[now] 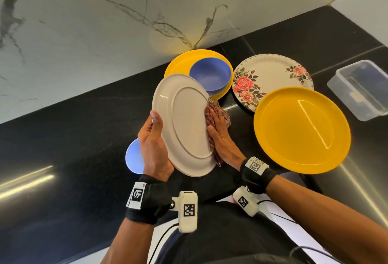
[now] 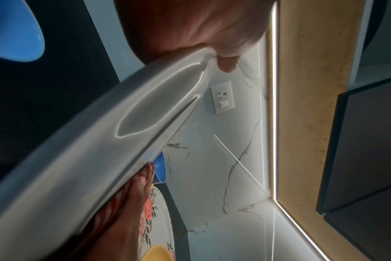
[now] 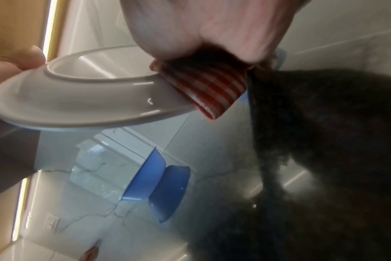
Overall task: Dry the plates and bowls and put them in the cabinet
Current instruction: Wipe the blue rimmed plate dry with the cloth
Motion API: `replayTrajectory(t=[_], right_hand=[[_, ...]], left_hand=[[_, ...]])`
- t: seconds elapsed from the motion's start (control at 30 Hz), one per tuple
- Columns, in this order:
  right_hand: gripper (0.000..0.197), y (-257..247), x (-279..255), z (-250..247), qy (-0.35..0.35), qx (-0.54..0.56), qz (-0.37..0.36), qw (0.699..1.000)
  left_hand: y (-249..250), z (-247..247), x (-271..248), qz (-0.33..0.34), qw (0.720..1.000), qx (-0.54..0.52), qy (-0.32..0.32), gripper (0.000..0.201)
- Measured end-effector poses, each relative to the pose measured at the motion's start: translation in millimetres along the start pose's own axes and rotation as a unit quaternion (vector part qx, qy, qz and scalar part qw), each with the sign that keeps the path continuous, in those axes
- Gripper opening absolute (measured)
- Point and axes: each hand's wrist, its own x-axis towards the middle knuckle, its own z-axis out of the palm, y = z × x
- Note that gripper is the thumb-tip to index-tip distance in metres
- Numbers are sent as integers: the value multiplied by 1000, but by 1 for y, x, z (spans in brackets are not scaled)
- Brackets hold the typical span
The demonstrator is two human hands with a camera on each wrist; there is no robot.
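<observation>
Nearest the body, the left hand (image 1: 152,148) grips the white plate (image 1: 184,123) by its left rim – thumb over the upturned underside, fingers curled behind – holding it tilted above the black counter (image 1: 73,137). The right hand (image 1: 220,135) lies along the plate's right rim, fingers fairly straight, pressing a red checked cloth (image 1: 211,112) folded over that edge. Both wrists wear black bands with square coded tags; no readable writing.

A blue bowl (image 1: 133,157) sits on the counter just left of the white plate, half hidden by the left hand. To the plate's right lies a yellow plate (image 1: 302,130) overlapping a rose-patterned plate (image 1: 270,74) – beyond the white plate, a second blue bowl (image 1: 211,76) rests in another yellow plate (image 1: 180,64) against the marble wall (image 1: 105,32). A clear lidded box (image 1: 361,89) stands far right.
</observation>
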Motion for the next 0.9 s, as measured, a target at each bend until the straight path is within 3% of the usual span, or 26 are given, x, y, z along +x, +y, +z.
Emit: replayTrajectory(t=[0.07, 0.2, 0.3, 0.43, 0.6, 0.7, 0.8, 0.9], right_hand=[[66, -4, -1, 1, 4, 19, 9, 1000], [61, -12, -14, 8, -29, -6, -39, 999], [64, -33, -31, 15, -64, -49, -91, 993], [64, -66, -45, 27, -111, -115, -227, 961], [58, -64, -46, 31, -107, -207, -301, 925], [55, -47, -45, 30, -101, -256, -337, 901], [56, -23, -45, 21, -105, -279, -346, 889], [59, 0, -47, 10, -115, -271, -279, 914]], left_hand=[[-1, 1, 0, 2, 1000, -3, 5, 45], [1, 4, 1, -2, 1000, -7, 30, 37], [3, 7, 0, -11, 999, -16, 44, 45], [3, 8, -1, -45, 997, -45, 44, 56], [3, 4, -2, -72, 993, -78, 59, 56], [6, 2, -4, -93, 987, -117, 52, 66], [6, -1, -3, -111, 986, -118, 33, 76], [9, 0, -4, -59, 995, -57, 64, 52]])
